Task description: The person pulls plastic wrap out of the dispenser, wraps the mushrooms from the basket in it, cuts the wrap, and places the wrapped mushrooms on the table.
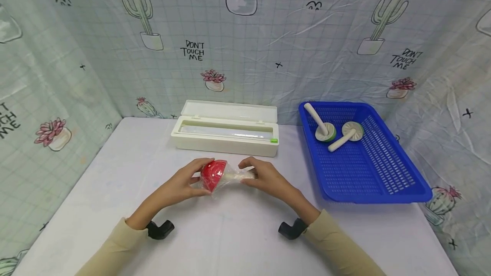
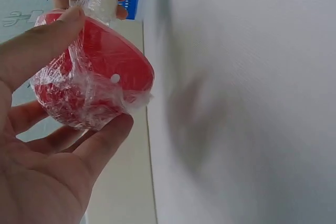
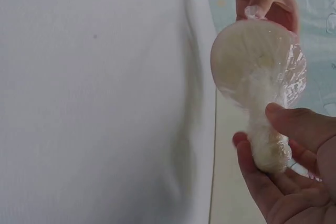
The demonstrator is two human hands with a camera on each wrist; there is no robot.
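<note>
A toy mushroom (image 1: 214, 175) with a red cap and a pale stem lies sideways between both hands, wrapped in clear cling film. My left hand (image 1: 184, 183) grips the cap, thumb on one side and fingers on the other. In the left wrist view, the film bunches and shines over the red cap (image 2: 100, 72) with its white dot. My right hand (image 1: 268, 178) pinches the wrapped stem near its end. The right wrist view shows the cap's pale underside (image 3: 252, 59) and the film crumpled round the stem (image 3: 269, 148).
Behind the hands stands a white cling film dispenser (image 1: 226, 145), its lid (image 1: 230, 110) raised and a green slider (image 1: 274, 140) at its right end. To the right, a blue basket (image 1: 356, 186) holds two toy mushrooms (image 1: 326, 131) with green-edged caps. A patterned curtain (image 1: 245, 54) rises behind the white table (image 1: 238, 242).
</note>
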